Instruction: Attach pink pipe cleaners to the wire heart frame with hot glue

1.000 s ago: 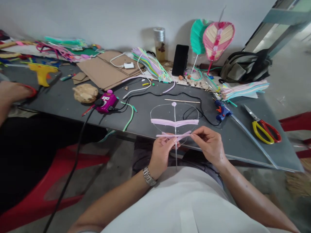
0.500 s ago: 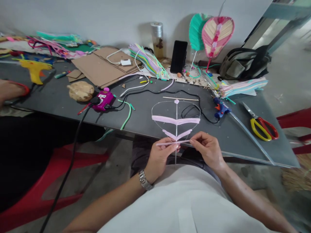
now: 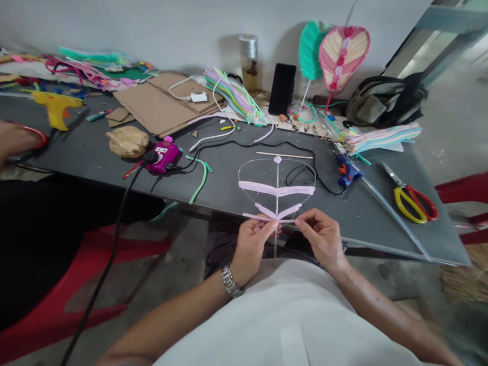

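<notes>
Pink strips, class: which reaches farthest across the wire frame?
The top strip, spanning side to side; the V-shaped strip and pinched strip below are shorter.

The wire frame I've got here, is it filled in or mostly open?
Mostly open: pink bands cross only parts of the wire frame, and the grey table shows through the gaps.

Wire frame point(image 3: 277, 179) above near side of table point(image 3: 229, 165), scissors point(image 3: 407, 189) right, phone point(image 3: 282, 89) behind, bottle point(image 3: 249, 63) seemingly near wall point(image 3: 171, 30)
</notes>
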A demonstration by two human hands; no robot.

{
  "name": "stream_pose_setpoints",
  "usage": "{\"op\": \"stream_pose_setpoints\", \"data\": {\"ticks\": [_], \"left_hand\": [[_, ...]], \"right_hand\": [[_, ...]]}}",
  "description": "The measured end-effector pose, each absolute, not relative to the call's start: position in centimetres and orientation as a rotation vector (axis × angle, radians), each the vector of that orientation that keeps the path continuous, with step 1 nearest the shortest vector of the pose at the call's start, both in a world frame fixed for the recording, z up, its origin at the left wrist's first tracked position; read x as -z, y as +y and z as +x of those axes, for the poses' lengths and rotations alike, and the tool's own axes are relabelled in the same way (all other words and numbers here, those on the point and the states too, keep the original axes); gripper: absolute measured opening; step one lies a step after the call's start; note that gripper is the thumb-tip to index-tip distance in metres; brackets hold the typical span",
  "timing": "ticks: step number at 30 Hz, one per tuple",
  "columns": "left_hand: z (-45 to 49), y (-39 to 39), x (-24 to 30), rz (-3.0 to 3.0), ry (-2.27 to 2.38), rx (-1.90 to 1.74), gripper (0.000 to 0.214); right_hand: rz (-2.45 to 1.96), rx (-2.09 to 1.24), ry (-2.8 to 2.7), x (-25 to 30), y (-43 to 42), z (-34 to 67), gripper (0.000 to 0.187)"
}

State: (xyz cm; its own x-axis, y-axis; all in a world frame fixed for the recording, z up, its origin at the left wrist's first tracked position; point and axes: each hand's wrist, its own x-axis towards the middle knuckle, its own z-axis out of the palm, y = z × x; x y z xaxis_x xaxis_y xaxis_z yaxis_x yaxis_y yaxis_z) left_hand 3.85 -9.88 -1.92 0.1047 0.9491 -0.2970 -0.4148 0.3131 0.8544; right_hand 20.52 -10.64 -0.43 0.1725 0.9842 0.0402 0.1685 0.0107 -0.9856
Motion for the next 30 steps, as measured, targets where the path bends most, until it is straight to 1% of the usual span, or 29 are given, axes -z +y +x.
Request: {"op": "stream_pose_setpoints", "data": {"ticks": [10, 16, 20, 24, 26, 30], "left_hand": [[3.9, -9.7, 1.5, 0.741, 0.964, -1.142, 0.02], [4.1, -9.6, 1.6, 0.752, 0.947, -1.15, 0.019], [4.1, -9.5, 1.7, 0.767, 0.954, -1.175, 0.02], [4.0, -9.5, 1.9, 0.774, 0.953, -1.182, 0.02], [3.9, -9.5, 2.0, 0.778, 0.959, -1.182, 0.021], [3.8, -9.6, 1.9, 0.784, 0.978, -1.177, 0.02]], "right_hand": [[-1.391, -0.97, -1.25, 0.4, -10.4, 21.4, 0.021], [-1.365, -0.973, -1.206, 0.0, -10.2, 21.1, 0.024], [-1.324, -1.076, -1.085, -0.2, -10.2, 20.8, 0.027], [-1.28, -1.284, -0.947, 0.0, -10.2, 20.2, 0.037], [-1.261, -1.357, -0.929, 0.2, -10.3, 19.9, 0.038], [-1.225, -1.337, -0.918, 0.3, -10.3, 19.4, 0.04]]}}
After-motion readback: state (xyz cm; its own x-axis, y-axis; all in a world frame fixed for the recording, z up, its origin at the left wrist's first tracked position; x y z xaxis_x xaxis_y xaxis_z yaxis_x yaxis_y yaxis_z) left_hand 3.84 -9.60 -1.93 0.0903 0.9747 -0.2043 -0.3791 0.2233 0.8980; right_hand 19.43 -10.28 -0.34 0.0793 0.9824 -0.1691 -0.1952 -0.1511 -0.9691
